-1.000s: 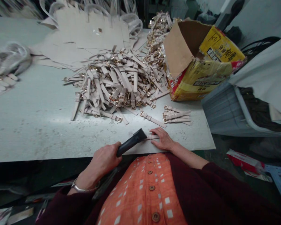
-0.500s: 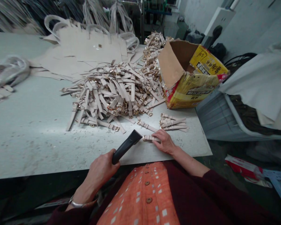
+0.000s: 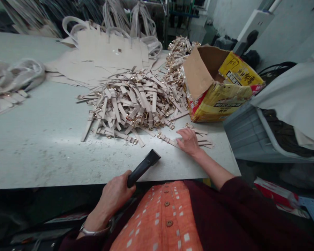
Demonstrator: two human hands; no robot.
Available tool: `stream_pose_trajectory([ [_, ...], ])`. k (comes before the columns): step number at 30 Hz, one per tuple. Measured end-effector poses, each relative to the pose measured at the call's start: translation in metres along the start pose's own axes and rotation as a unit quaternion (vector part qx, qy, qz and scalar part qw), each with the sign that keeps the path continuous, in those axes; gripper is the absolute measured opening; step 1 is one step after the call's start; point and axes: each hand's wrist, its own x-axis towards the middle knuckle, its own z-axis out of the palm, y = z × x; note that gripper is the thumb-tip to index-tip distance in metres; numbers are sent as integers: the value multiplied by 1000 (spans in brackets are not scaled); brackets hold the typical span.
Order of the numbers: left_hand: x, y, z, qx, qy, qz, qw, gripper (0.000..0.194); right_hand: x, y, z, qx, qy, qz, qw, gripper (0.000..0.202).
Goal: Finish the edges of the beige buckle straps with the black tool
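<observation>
My left hand [image 3: 117, 193] is wrapped around the handle of a black tool with a flared flat end [image 3: 143, 167], pointing up and right over the table's front edge. I cannot tell the tool's exact kind. My right hand [image 3: 188, 140] hovers with bent fingers apart, nothing seen between them. It is above a small group of beige buckle straps [image 3: 205, 143] and partly hides them. A single buckle strap [image 3: 169, 140] lies just left of its fingertips. Behind it spreads a big heap of beige buckle straps [image 3: 136, 101] with gold-coloured buckles.
At the right stands an open yellow cardboard box [image 3: 217, 103] on the table [image 3: 54, 153]. Beige flat panels with handles [image 3: 112, 48] lie at the back. A grey bin [image 3: 248, 136] with cloth over it borders the table's right edge. More straps pile up behind the heap.
My right hand has moved up and to the right and no longer holds the buckle strap it had. The black tool in my left hand has dipped slightly lower. The view has shifted slightly.
</observation>
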Motion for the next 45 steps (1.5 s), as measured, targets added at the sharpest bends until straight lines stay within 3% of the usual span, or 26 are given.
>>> stream_pose_trajectory([
  [3, -1, 1, 1, 4, -6, 5, 1000, 25, 9, -32, 25, 7, -64, 3, 998, 33],
  [7, -5, 0, 4, 7, -6, 13, 1000, 25, 13, -45, 42, 13, -95, 33, 995, 23],
  [15, -17, -4, -4, 36, -26, 7, 999, 33, -48, -52, 34, 186, -103, -99, 972, 18],
  [19, -17, -2, -13, 71, -54, 23, 996, 32, -67, -49, 35, 238, -91, -108, 961, 19],
  [23, -9, 6, -15, 95, -77, 47, 991, 27, -66, -45, 34, 251, -93, -111, 957, 17],
  [29, 1, 19, -10, 105, -56, 82, 990, 31, -63, -43, 32, 243, -102, -127, 956, 16],
  [38, -7, 7, -2, 104, -62, 49, 991, 34, -66, -42, 38, 242, -94, -119, 958, 18],
  [45, 2, 29, -4, 58, -56, 59, 995, 30, -64, -41, 36, 232, -98, -124, 960, 17],
])
